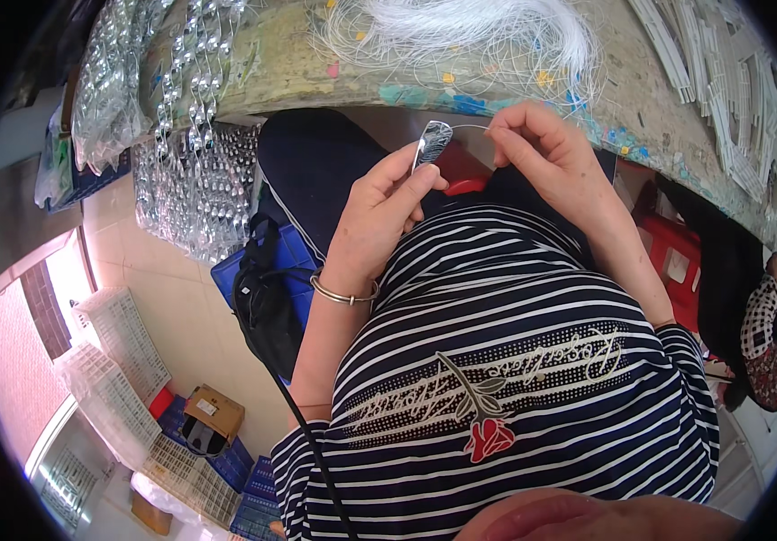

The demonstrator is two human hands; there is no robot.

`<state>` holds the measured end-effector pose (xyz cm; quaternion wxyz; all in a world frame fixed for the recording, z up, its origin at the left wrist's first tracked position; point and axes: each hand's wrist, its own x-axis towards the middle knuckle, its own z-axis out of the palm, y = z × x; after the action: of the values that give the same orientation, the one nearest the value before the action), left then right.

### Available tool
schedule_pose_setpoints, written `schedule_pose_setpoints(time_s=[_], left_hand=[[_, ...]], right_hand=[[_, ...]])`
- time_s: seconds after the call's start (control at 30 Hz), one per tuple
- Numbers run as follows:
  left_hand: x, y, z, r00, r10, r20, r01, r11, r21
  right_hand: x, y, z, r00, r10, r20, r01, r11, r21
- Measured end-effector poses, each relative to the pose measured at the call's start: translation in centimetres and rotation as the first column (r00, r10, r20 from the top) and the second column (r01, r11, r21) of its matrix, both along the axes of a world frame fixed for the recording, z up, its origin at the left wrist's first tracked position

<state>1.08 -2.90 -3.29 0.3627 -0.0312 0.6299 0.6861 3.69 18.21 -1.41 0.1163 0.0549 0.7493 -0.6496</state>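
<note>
Strands of clear beads (192, 135) hang off the desk (298, 68) at left. The left hand (379, 212) has its fingers closed on a silvery leaf-shaped bead (431, 142); the right hand (546, 153) pinches a thin clear thread (468, 127) at its tip. Holding the bead steady should help threading.

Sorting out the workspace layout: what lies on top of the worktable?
On the worktable lie a bundle of thin white threads, white plastic strips and strings of clear beads draping over its edge. Its near edge is partly hidden behind the right hand.
</note>
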Motion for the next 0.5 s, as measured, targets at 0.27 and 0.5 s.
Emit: schedule_pose_setpoints(time_s=[0.27, 0.5], left_hand=[[0.1, -0.1, -0.1, 0.999, -0.017, -0.027, 0.016, 1.000, -0.021], [0.2, 0.0, 0.4, 0.997, -0.073, -0.040, 0.074, 0.997, 0.013]], right_hand=[[0.4, -1.0, -0.3, 0.997, 0.073, 0.000, -0.073, 0.997, 0.001], [0.0, -1.6, -0.4, 0.993, 0.090, -0.073, -0.084, 0.994, 0.076]])
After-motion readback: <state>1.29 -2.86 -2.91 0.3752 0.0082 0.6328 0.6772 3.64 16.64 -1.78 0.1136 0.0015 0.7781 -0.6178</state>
